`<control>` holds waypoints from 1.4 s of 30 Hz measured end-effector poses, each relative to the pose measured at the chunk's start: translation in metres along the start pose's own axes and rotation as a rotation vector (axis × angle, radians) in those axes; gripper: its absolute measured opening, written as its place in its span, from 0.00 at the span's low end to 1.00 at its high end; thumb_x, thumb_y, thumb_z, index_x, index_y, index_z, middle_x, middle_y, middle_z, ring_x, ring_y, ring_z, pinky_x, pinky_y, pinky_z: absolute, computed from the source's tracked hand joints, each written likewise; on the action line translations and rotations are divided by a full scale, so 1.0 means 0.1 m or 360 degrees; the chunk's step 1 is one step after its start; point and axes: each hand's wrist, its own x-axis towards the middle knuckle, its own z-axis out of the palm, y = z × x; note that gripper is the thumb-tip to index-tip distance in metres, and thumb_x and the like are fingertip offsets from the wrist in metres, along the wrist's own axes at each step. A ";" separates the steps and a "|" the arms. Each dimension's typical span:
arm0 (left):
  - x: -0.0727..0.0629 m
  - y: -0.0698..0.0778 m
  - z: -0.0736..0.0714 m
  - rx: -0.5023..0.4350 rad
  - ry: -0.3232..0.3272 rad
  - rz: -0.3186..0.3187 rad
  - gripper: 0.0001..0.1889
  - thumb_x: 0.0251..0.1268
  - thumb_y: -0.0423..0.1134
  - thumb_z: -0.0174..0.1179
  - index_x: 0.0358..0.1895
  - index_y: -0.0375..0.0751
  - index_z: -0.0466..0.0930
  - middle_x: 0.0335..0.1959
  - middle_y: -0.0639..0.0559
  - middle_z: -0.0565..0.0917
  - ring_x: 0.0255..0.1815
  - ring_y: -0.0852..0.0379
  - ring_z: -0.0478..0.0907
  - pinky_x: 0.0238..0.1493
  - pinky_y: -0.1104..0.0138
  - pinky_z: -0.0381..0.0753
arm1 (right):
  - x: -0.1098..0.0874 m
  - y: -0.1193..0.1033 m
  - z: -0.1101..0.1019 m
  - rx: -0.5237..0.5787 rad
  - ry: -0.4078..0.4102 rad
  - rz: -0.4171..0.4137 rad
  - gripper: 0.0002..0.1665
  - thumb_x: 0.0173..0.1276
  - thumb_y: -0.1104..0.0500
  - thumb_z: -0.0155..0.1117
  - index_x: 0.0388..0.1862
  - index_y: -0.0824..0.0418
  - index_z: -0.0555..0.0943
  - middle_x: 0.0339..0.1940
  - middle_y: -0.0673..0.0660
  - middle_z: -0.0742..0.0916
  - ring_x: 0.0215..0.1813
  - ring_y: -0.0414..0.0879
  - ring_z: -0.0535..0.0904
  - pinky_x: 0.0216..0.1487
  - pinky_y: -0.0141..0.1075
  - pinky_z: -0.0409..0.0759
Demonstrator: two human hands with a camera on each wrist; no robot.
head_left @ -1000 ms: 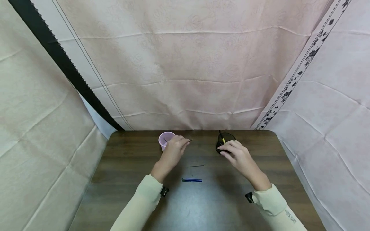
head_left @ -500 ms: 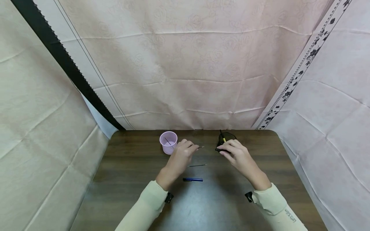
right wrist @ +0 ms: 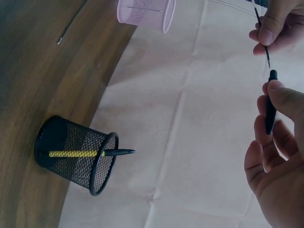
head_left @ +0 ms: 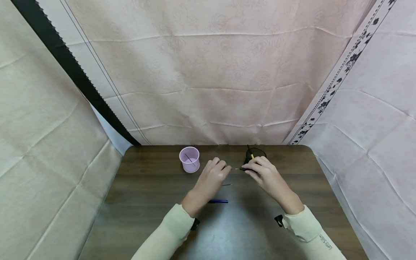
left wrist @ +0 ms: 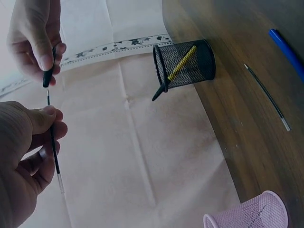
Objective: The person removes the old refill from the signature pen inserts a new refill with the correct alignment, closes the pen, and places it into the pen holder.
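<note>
The left hand (head_left: 212,177) pinched a refill (left wrist: 55,156), tail (left wrist: 60,183) visible from left wrist, not head; the right hand (head_left: 265,176) gripped a black barrel (right wrist: 270,109).

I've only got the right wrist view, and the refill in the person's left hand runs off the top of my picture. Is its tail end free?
Observer: Yes. In the left wrist view the held refill sticks out past the left hand, its pale tail end gripped by nothing.
Operator: Good. Is anything lying on the table that I'm missing?
Observer: A blue pen, seen in the head view with one end hidden.
Operator: Which lies nearer the person, that or the loose refill?
Observer: The blue pen, going by the head view.
</note>
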 end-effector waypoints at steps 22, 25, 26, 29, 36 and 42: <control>0.07 0.16 0.02 0.0135 -0.0022 0.0080 0.04 0.66 0.31 0.67 0.36 0.44 0.89 0.32 0.54 0.82 0.34 0.55 0.73 0.31 0.67 0.66 | -0.02 -0.04 0.08 -0.0044 -0.0064 -0.0045 0.11 0.61 0.67 0.76 0.43 0.59 0.90 0.41 0.51 0.86 0.44 0.45 0.78 0.44 0.32 0.76; 0.07 0.17 0.03 0.0116 -0.0027 0.0076 0.04 0.66 0.30 0.67 0.37 0.43 0.89 0.33 0.52 0.83 0.35 0.54 0.74 0.32 0.67 0.67 | -0.03 -0.05 0.09 -0.0042 -0.0059 -0.0045 0.11 0.61 0.67 0.77 0.43 0.58 0.90 0.41 0.51 0.86 0.43 0.45 0.78 0.43 0.34 0.77; 0.07 0.18 0.03 0.0113 -0.0033 0.0074 0.04 0.66 0.30 0.67 0.38 0.42 0.89 0.33 0.52 0.83 0.35 0.54 0.74 0.32 0.67 0.67 | -0.04 -0.05 0.09 -0.0038 -0.0058 -0.0039 0.11 0.61 0.67 0.77 0.43 0.58 0.90 0.40 0.50 0.86 0.43 0.44 0.78 0.43 0.34 0.77; 0.06 0.19 0.03 0.0089 -0.0049 0.0065 0.04 0.66 0.30 0.67 0.40 0.41 0.89 0.33 0.52 0.83 0.36 0.55 0.74 0.33 0.67 0.68 | -0.04 -0.05 0.09 -0.0032 -0.0054 -0.0030 0.11 0.61 0.67 0.76 0.43 0.58 0.90 0.40 0.50 0.86 0.44 0.44 0.78 0.43 0.34 0.78; 0.04 0.19 0.07 0.0048 -0.0009 0.0052 0.03 0.65 0.32 0.68 0.39 0.41 0.88 0.33 0.52 0.83 0.35 0.55 0.74 0.33 0.66 0.68 | -0.06 -0.04 0.10 -0.0024 -0.0052 -0.0027 0.11 0.61 0.68 0.76 0.43 0.58 0.89 0.41 0.51 0.87 0.43 0.45 0.79 0.44 0.34 0.77; 0.03 0.17 0.07 0.0091 0.0009 0.0000 0.13 0.61 0.45 0.75 0.43 0.44 0.86 0.36 0.53 0.85 0.37 0.54 0.77 0.36 0.65 0.72 | -0.06 -0.03 0.10 -0.0035 -0.0057 -0.0016 0.11 0.61 0.67 0.76 0.43 0.58 0.89 0.41 0.50 0.87 0.44 0.44 0.79 0.43 0.36 0.79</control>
